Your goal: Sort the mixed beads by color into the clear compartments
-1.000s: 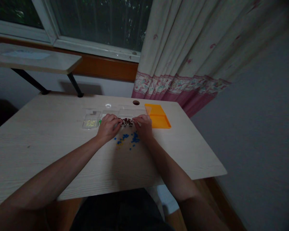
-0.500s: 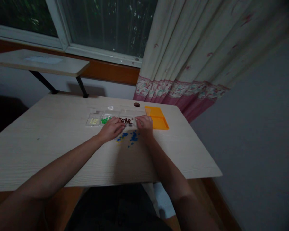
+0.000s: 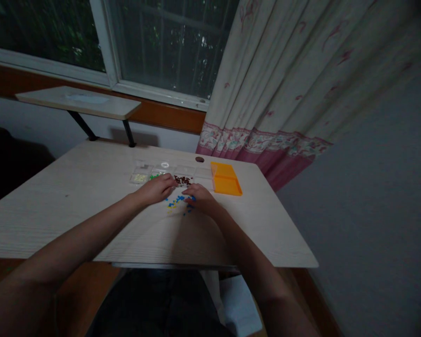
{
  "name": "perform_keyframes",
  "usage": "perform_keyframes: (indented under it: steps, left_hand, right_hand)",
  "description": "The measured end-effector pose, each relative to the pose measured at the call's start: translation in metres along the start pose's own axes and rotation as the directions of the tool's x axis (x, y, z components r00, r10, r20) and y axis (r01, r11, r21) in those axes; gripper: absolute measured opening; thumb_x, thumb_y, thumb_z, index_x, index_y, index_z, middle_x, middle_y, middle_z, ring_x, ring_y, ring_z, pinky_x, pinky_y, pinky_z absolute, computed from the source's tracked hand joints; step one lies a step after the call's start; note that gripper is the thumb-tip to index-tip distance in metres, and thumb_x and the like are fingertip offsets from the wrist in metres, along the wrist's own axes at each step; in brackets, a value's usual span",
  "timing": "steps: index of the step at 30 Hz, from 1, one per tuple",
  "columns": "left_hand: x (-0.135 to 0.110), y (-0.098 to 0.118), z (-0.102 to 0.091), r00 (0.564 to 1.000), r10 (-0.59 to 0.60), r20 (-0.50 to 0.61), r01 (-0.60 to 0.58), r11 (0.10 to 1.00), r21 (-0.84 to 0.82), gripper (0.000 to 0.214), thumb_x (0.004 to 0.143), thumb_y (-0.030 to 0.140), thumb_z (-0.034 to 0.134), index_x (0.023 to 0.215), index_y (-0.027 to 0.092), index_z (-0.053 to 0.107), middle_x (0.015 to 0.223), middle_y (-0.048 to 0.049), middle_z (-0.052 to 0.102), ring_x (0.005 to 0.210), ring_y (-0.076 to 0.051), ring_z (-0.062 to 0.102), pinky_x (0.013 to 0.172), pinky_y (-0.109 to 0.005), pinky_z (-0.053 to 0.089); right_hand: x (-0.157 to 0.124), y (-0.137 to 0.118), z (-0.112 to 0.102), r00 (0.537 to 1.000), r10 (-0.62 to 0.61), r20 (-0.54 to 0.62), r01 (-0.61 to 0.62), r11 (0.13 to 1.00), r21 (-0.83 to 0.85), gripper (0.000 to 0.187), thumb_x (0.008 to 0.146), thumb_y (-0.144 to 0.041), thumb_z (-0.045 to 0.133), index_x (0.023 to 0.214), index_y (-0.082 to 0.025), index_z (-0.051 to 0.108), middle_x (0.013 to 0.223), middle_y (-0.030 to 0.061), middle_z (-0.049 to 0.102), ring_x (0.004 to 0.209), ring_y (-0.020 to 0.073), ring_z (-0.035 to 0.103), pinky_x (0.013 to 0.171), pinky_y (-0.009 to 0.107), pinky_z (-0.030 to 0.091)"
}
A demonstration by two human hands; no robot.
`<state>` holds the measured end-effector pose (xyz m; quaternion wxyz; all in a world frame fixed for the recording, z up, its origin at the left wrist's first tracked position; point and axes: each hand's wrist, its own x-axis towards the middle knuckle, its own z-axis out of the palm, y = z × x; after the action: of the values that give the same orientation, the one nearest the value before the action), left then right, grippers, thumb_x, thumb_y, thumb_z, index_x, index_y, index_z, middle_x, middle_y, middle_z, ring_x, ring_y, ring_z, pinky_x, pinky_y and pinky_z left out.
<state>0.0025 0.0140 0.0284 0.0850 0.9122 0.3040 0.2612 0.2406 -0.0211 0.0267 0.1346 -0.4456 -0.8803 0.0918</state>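
My left hand [image 3: 158, 187] rests on the light wooden table [image 3: 73, 196], fingers curled, beside a clear compartment box [image 3: 145, 171] that holds pale, green and dark red pieces [image 3: 183, 179]. My right hand [image 3: 199, 196] lies over a scatter of small blue pieces [image 3: 177, 201] on the table, its fingers bent down onto them. The room is dim, so I cannot make out whether either hand holds a piece.
An orange tray [image 3: 225, 183] lies right of the box. A cable hole [image 3: 199, 159] sits near the table's far edge. A small raised shelf [image 3: 80, 100] stands at the back left under the window. A curtain [image 3: 273, 93] hangs at the back right.
My right hand moved back from the box's edge onto the blue pieces. My left hand stayed by the box. The view has tilted up and shifted slightly.
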Motion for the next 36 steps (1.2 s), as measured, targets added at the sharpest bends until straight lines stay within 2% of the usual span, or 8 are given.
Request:
perform_keyframes:
  steps: [5, 8, 11, 13, 21, 28, 32, 36]
  left_hand:
    - [-0.019, -0.006, -0.015, 0.986, -0.035, 0.164, 0.048, 0.996, -0.074, 0.019, 0.085, 0.031, 0.055, 0.091, 0.021, 0.069, 0.081, -0.0045, 0.062, 0.073, -0.016, 0.058, 0.069, -0.027, 0.046]
    - [-0.027, -0.003, -0.015, 0.975, -0.028, 0.221, 0.054, 0.992, -0.113, 0.026, 0.081, 0.038, 0.061, 0.099, 0.02, 0.067, 0.08, -0.0032, 0.061, 0.069, -0.016, 0.057, 0.065, -0.026, 0.044]
    - [-0.029, 0.001, -0.006, 0.975, -0.037, 0.217, 0.062, 0.992, -0.112, 0.042, 0.078, 0.048, 0.067, 0.107, 0.018, 0.064, 0.082, -0.0037, 0.06, 0.07, -0.016, 0.057, 0.064, -0.026, 0.046]
    - [-0.027, 0.004, 0.003, 0.977, -0.049, 0.206, 0.07, 0.993, -0.099, 0.045, 0.074, 0.049, 0.071, 0.105, 0.018, 0.064, 0.083, -0.0041, 0.06, 0.073, -0.017, 0.057, 0.066, -0.026, 0.047]
    - [-0.016, 0.029, 0.039, 0.984, -0.148, 0.1, 0.16, 0.978, -0.132, 0.027, 0.08, 0.022, 0.062, 0.107, 0.016, 0.062, 0.093, -0.0086, 0.061, 0.085, -0.019, 0.059, 0.078, -0.03, 0.05]
    - [0.014, 0.047, 0.058, 0.982, -0.159, 0.103, 0.172, 0.976, -0.133, 0.025, 0.084, 0.02, 0.057, 0.108, 0.014, 0.062, 0.1, -0.0109, 0.06, 0.094, -0.021, 0.057, 0.088, -0.033, 0.047]
    - [0.027, 0.042, 0.062, 0.983, -0.136, 0.126, 0.159, 0.969, -0.191, 0.024, 0.082, 0.021, 0.061, 0.104, 0.014, 0.064, 0.092, -0.0083, 0.06, 0.087, -0.019, 0.057, 0.081, -0.029, 0.046]
    - [0.028, 0.031, 0.06, 0.986, -0.142, 0.088, 0.163, 0.935, -0.314, 0.027, 0.088, 0.034, 0.055, 0.103, 0.015, 0.067, 0.084, -0.0053, 0.06, 0.077, -0.016, 0.055, 0.073, -0.026, 0.044]
  right_hand:
    - [0.004, -0.009, -0.001, 0.998, 0.006, 0.068, -0.002, 0.998, -0.068, 0.023, 0.09, -0.027, 0.061, 0.111, -0.023, 0.071, 0.111, 0.0061, 0.065, 0.106, 0.0184, 0.054, 0.095, 0.032, 0.038]
    - [0.006, -0.012, 0.0, 0.997, 0.032, 0.064, -0.025, 0.994, -0.109, 0.02, 0.089, -0.024, 0.06, 0.106, -0.025, 0.072, 0.109, 0.0055, 0.065, 0.106, 0.0193, 0.053, 0.094, 0.032, 0.038]
    - [0.004, -0.012, 0.0, 0.997, 0.051, 0.052, -0.044, 0.991, -0.122, 0.019, 0.089, -0.024, 0.06, 0.103, -0.023, 0.073, 0.106, 0.0061, 0.066, 0.104, 0.0197, 0.053, 0.092, 0.032, 0.038]
    - [0.002, -0.009, -0.001, 0.998, 0.057, 0.04, -0.053, 0.993, -0.102, 0.018, 0.089, -0.023, 0.06, 0.101, -0.022, 0.073, 0.103, 0.0065, 0.067, 0.104, 0.0193, 0.055, 0.092, 0.031, 0.039]
    - [-0.013, 0.023, 0.0, 0.989, 0.099, -0.114, -0.087, 0.991, 0.101, 0.014, 0.086, -0.019, 0.061, 0.091, -0.019, 0.074, 0.093, 0.0063, 0.069, 0.09, 0.0156, 0.062, 0.085, 0.027, 0.046]
    - [-0.023, 0.049, 0.006, 0.912, 0.254, -0.321, -0.188, 0.956, 0.224, 0.012, 0.083, -0.022, 0.063, 0.085, -0.018, 0.074, 0.087, 0.0074, 0.069, 0.083, 0.018, 0.062, 0.078, 0.028, 0.049]
    - [-0.028, 0.051, 0.006, 0.863, 0.356, -0.358, -0.267, 0.924, 0.273, 0.015, 0.084, -0.022, 0.057, 0.088, -0.021, 0.071, 0.085, 0.0049, 0.069, 0.077, 0.0176, 0.06, 0.076, 0.029, 0.048]
    - [-0.03, 0.049, 0.005, 0.826, 0.359, -0.435, -0.235, 0.92, 0.313, 0.017, 0.085, -0.025, 0.053, 0.088, -0.02, 0.069, 0.084, 0.0048, 0.069, 0.077, 0.0176, 0.061, 0.077, 0.029, 0.048]
